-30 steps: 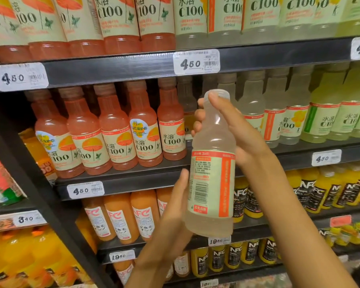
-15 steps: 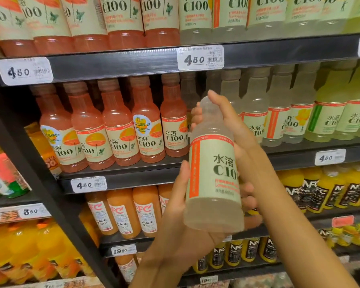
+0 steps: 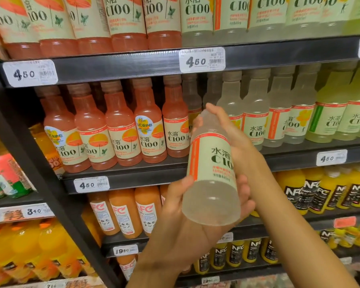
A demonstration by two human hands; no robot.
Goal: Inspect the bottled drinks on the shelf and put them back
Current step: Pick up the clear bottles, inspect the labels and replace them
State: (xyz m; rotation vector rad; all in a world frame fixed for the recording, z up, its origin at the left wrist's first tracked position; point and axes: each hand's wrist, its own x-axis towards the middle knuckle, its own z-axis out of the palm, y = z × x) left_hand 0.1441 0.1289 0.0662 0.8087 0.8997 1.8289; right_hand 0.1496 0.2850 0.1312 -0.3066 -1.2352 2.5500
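Shelves of drinks fill the wall. My left hand cups the pale bottle low, right-hand fingers clamped near its cap, I think. Bottle's before the middle shelf. I'd turn slowly, reading the label.

Pretty evenly lit, soft store lighting from above, nothing harsh. Dimmest spots are the recesses behind the bottle necks under the shelf around 10 to 12 o'clock, and the dark upright toward 8 o'clock. Mild sheen on the pink bottles at 9 o'clock, no real glare. The whole frame is a bit soft and smeary, with small label print unreadable. The wide-angle lens bows the shelf lines, and bottles at 12 and 3 o'clock lean and stretch. The orange bottles at 7 o'clock are blurriest.
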